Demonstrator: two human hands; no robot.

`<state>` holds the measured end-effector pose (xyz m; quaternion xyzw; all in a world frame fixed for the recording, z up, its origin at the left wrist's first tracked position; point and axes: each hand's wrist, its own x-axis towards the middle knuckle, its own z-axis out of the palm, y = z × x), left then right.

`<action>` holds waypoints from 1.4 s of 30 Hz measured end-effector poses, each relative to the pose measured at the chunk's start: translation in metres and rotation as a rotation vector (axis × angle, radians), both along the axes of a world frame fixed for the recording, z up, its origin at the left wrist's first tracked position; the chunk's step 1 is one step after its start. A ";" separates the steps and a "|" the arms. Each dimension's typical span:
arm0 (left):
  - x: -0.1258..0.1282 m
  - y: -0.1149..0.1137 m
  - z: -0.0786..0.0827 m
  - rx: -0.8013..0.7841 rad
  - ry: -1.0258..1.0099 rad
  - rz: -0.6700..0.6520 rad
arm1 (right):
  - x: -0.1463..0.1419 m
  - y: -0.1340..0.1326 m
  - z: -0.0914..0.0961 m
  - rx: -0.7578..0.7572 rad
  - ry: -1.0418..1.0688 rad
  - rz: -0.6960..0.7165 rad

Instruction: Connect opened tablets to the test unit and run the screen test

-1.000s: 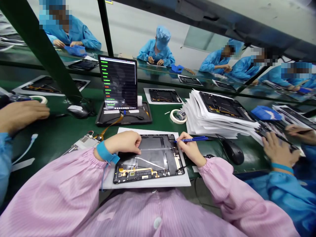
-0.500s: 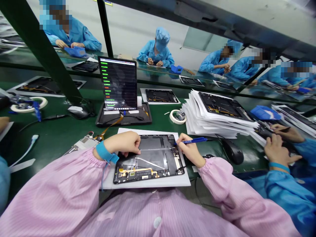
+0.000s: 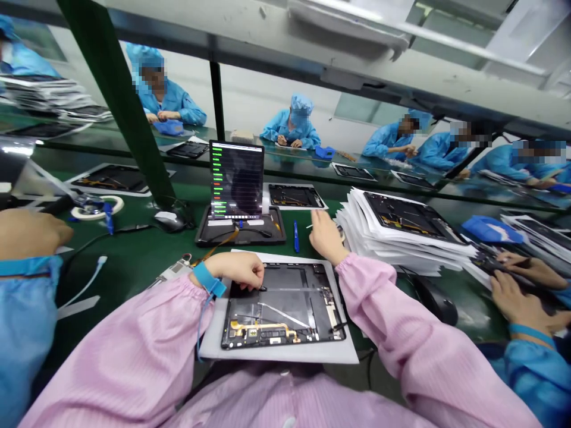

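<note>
An opened tablet housing (image 3: 285, 303) lies on a white sheet (image 3: 214, 342) in front of me, with orange flex cables and a pale strip across it. My left hand (image 3: 243, 270) is over its upper left part, fingers pinched. A small dark bit shows at the fingertips, too small to name. Beyond the housing's upper right corner, my right hand (image 3: 328, 236) reaches over the bench with its fingers stretched out. It largely hides a tape roll (image 3: 342, 233). A blue pen (image 3: 296, 236) lies on the bench just left of that hand.
A lit tablet screen (image 3: 236, 181) stands in a black tray (image 3: 205, 235). To the right rise stacked white sheets (image 3: 357, 232) topped by another housing (image 3: 401, 211). Mice (image 3: 169, 220) lie on the bench. Co-workers' hands (image 3: 517, 294) are at the right, and a co-worker's sleeve (image 3: 27, 315) at the left.
My right hand has let go of the blue pen, which now lies on the bench, and has moved away from the housing toward the tape roll. The left hand stays over the housing. The view has shifted.
</note>
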<state>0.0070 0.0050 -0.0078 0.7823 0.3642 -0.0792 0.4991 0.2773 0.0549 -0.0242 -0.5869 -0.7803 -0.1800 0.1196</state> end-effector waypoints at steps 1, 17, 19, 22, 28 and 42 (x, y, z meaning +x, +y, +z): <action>0.000 0.000 0.000 -0.002 -0.003 0.002 | 0.006 -0.001 0.000 0.041 -0.009 -0.061; -0.004 0.012 -0.016 0.120 -0.152 -0.053 | 0.015 -0.053 0.010 -0.231 0.083 0.143; -0.004 0.012 -0.014 0.122 -0.179 -0.041 | 0.001 -0.066 0.000 -0.319 0.153 0.199; -0.004 0.013 -0.009 0.184 -0.254 0.094 | -0.010 -0.067 -0.014 -0.376 0.232 0.221; -0.002 0.017 0.000 0.430 -0.530 0.628 | -0.012 -0.056 -0.026 -0.418 0.382 0.260; -0.006 0.027 -0.012 0.589 -0.497 0.980 | 0.028 0.052 0.030 0.062 0.879 -0.130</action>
